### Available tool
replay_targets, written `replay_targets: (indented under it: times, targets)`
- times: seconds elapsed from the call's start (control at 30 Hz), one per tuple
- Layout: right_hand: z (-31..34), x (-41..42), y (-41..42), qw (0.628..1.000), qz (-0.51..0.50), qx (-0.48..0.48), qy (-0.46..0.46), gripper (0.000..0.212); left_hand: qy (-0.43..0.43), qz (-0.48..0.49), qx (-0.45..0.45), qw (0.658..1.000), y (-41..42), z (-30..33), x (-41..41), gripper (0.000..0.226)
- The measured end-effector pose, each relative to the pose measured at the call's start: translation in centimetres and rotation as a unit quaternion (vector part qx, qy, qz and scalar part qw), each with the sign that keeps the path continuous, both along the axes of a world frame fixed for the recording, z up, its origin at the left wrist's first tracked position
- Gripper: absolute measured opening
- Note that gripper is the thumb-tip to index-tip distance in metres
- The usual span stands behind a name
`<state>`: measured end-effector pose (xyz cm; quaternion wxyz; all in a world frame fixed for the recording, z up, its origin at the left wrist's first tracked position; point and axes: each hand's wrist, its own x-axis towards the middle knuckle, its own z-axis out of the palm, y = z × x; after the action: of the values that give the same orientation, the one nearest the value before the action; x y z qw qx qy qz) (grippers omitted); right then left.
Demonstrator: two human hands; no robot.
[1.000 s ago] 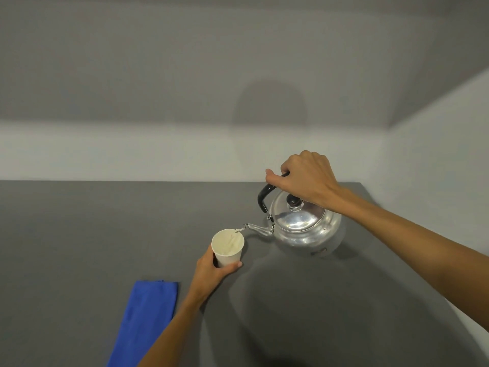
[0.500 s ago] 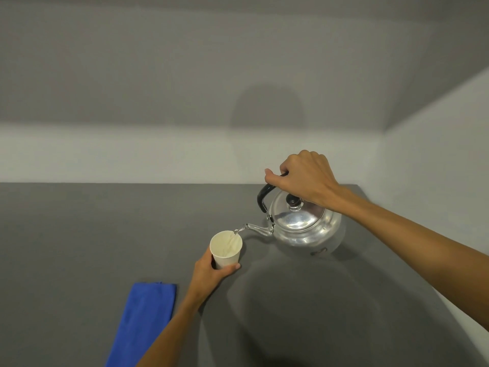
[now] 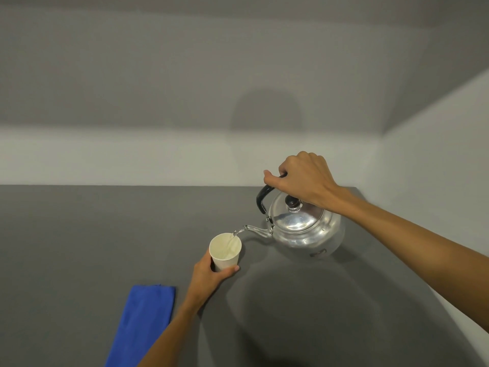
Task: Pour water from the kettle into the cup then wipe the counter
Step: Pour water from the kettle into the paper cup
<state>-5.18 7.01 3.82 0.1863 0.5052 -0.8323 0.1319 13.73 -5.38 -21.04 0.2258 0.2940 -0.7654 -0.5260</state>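
Grey surface (image 3: 79,247), and on it we count one kettle (image 3: 301,229), one cup (image 3: 225,251), one blue cloth (image 3: 144,324). Two hands in view.

Right hand (image 3: 304,178): grip clenched round the kettle's black handle (image 3: 262,198), kettle tilted left, spout (image 3: 255,229) just above the cup's far-right rim. We can't tell whether its base is clear of the surface. Lid on, black knob (image 3: 293,202) up.

Left hand (image 3: 209,276): grip wrapped round the lower wall of the cup, thumb on the near right side. Cup upright, near centre of the surface, left of the kettle.

Against the frame half a second back: both grips the same, kettle tilt about the same, stream still running from spout into cup. Cloth has not moved. The small shift of everything in frame looks like head motion, not hand motion.

Contents: thin stream of water (image 3: 236,233) entering the cup at its far-right edge; pale liquid inside, level hard to judge. Kettle contents hidden by the lid.

Cloth lies flat, near left, just left of the left forearm, well apart from the cup.
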Motion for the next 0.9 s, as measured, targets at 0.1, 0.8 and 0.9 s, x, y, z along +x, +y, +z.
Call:
replay_targets:
  times: [0.1,0.8,0.9]
  targets:
    - [-0.01,0.00,-0.07,1.000,-0.004,-0.002,0.002,0.057,0.002,0.000,-0.004,1.000,0.05,-0.07,-0.05,0.069]
    - [0.36,-0.03,-0.06,1.000,-0.009,-0.005,0.010,0.058,-0.002,0.005,0.003,1.000,-0.08,-0.32,-0.14,0.066]
    - [0.40,-0.07,-0.03,1.000,-0.006,-0.007,0.012,0.057,0.000,0.006,0.006,1.000,-0.10,-0.26,-0.22,0.067]
